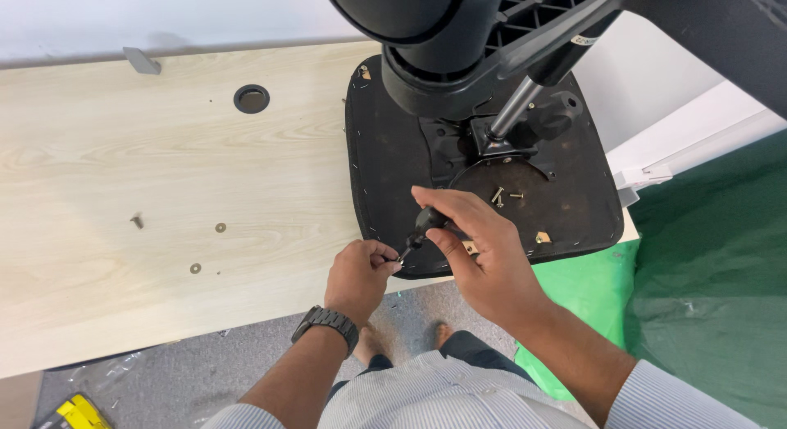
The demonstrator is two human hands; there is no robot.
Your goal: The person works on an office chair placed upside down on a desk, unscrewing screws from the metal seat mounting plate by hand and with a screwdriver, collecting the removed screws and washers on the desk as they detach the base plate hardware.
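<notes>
Nearest the viewer, the left hand (359,275), a dark watch (326,321) on its wrist, is closed in a pinch at the near edge of the upturned chair seat (393,162). It appears to hold a small fastener against the tool tip; the item itself is too small to confirm. Just right of it, the right hand (475,248) is wrapped around the black handle of a screwdriver (422,228), whose tip points down-left to the left fingertips, over the seat's near rim.

The seat lies underside up on the pale wooden desk (123,175), overhanging the desk's near edge. Towards the seat's centre, loose screws (500,196) rest unfitted on the round plate (500,187). Behind them stands the metal bracket with the gas column (512,109), and beyond that the black chair base (443,35).

Left of the seat, washers (220,227) and a screw (136,221) lie on the desk.

Assessment: fastening is in progress; several fixings are not yet fitted.
</notes>
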